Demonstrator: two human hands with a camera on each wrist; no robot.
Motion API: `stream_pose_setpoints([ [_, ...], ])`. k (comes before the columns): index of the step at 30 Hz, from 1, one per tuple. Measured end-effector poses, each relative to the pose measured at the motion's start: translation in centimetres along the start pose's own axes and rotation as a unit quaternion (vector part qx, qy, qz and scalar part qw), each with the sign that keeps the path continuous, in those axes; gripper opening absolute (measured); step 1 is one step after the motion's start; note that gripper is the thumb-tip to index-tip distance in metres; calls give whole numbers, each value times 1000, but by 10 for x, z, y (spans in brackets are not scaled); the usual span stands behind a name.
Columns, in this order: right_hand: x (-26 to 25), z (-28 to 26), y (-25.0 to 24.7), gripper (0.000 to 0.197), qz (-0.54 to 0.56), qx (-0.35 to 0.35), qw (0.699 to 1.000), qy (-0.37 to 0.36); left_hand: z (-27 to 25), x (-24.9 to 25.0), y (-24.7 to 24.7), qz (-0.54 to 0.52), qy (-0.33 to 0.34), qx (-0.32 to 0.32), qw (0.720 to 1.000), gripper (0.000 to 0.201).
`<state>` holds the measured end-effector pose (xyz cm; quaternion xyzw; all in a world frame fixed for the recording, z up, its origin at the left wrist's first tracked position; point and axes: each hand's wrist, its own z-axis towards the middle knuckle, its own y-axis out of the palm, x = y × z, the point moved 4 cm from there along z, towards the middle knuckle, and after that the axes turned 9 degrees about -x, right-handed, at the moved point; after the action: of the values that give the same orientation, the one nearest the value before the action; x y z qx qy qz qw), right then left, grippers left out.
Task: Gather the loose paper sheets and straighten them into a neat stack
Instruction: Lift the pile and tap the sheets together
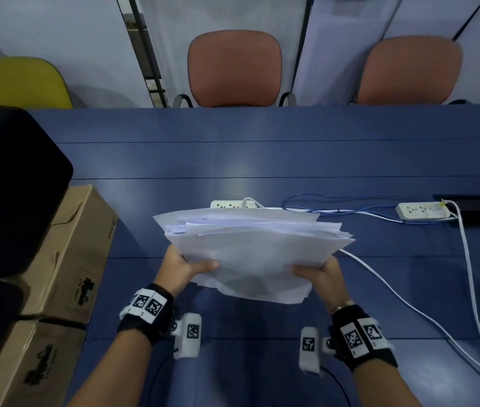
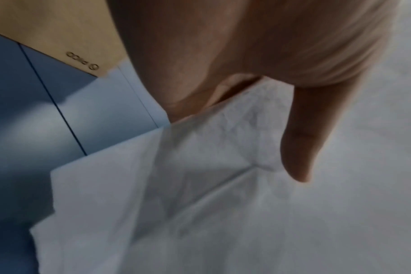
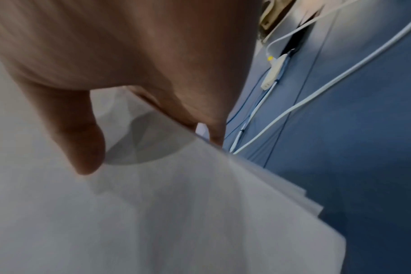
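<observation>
Blue laminate tabletop (image 1: 262, 160) lies beneath an uneven, fanned bundle of white paper sheets (image 1: 250, 248), held up just in front of a white power strip (image 1: 233, 204), the left hand (image 1: 184, 267) and right hand (image 1: 319, 273) each in a pinching grip, thumb on top, on its near corners.

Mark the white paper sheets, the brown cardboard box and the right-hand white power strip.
white paper sheets (image 1: 250, 254), head view, top sheet's middle.
brown cardboard box (image 1: 77, 245), head view, top face.
right-hand white power strip (image 1: 422, 210), head view, socket face.
</observation>
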<state>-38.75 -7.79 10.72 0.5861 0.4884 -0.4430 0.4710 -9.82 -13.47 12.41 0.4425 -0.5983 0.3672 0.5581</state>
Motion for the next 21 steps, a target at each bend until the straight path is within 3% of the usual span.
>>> stream_pose_setpoints([
  [4,-7,-5,3,37,40,32,997,-49,1,13,12,-9,28,-1,1000,49],
  [10,-21,2,10,31,16,31,998,-47,5,39,20,-25,60,-13,998,62],
  [13,-37,0,17,22,19,35,995,-88,5,55,24,-29,95,-8,995,70],
  [16,-47,-3,8,32,47,33,991,-124,2,60,12,-22,119,-2,993,60],
  [21,-23,5,20,25,8,29,999,-23,-2,25,14,-32,41,-6,999,64],
])
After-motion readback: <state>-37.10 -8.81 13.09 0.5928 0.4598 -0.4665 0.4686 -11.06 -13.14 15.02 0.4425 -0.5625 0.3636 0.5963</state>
